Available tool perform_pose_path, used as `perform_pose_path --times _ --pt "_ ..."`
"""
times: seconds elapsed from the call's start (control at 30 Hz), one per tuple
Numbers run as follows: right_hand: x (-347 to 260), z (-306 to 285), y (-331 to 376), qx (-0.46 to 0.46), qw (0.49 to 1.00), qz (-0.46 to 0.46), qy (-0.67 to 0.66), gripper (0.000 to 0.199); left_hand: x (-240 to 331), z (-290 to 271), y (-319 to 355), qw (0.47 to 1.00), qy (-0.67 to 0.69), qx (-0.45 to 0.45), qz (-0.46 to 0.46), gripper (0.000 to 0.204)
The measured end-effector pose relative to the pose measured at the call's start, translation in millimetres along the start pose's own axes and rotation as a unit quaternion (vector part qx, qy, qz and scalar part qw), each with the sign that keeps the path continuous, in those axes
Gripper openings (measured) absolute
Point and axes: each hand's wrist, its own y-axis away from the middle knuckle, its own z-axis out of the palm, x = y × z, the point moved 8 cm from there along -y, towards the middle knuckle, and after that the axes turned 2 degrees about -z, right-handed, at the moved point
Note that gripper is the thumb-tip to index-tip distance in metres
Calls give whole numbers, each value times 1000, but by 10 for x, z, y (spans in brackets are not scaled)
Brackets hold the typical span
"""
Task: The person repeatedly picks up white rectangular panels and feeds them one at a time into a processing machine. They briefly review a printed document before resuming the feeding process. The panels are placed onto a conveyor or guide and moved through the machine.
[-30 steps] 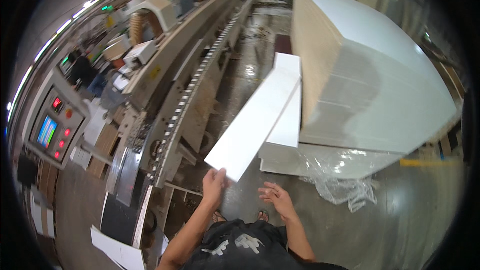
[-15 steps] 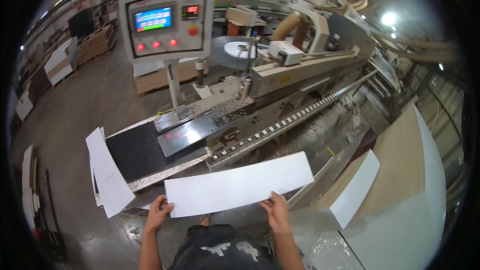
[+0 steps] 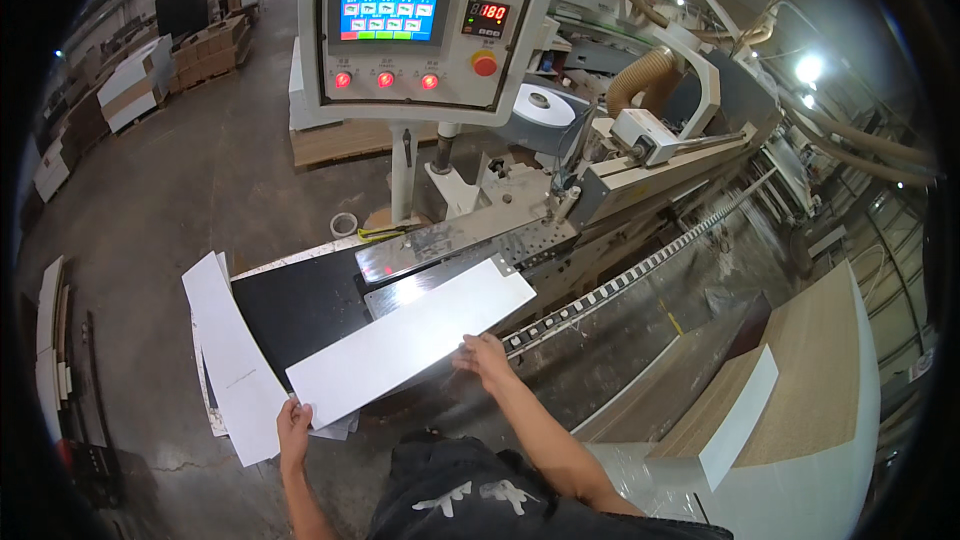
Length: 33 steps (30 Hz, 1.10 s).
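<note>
Between my two hands I hold a long white panel (image 3: 410, 340), tilted so its far end is up to the right. My left hand (image 3: 294, 428) grips the near left corner. Along the near long edge, my right hand (image 3: 484, 358) pinches the panel, fingers closed. The panel's far end overlaps the metal guide plate (image 3: 430, 288) of a machine; whether it touches cannot be made out. Beneath and behind it is the black feed table (image 3: 290, 305). Other white panels (image 3: 238, 365) lie stacked at the table's left end.
A control box (image 3: 425, 30) with a lit screen stands on a post behind the table. A roll of white strip (image 3: 545, 105) sits beyond it. The machine's roller track (image 3: 620, 285) runs away to the right. Large stacked boards (image 3: 800, 380), with a white strip (image 3: 742, 415) on them, fill the right.
The white panel has moved left and forward, from in front of my body to over the feed table, and its right end has swung away from me. Both hands keep their hold.
</note>
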Motion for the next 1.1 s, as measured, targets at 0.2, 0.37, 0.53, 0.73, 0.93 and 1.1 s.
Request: perform_pose_path --times 0.2,0.37,0.53,0.73,0.93,1.1 --pt "-211 83 -410 9 996 -58 63 111 275 407 -371 997 9 35 66 66" --pt "-415 65 -556 55 913 -190 357 122 616 602 -438 979 -161 44 114 90" --pt "-410 230 -571 121 801 -254 528 141 482 517 -528 974 -188 101 74 73" --pt "-561 71 -621 118 783 -302 531 144 526 790 -479 955 -242 155 75 58" --pt "-995 -452 -878 113 814 -291 490 143 781 1540 -400 939 -281 156 126 52" --pt "-1374 -922 -1066 120 814 -279 494 136 896 2132 -445 915 -340 132 174 58"
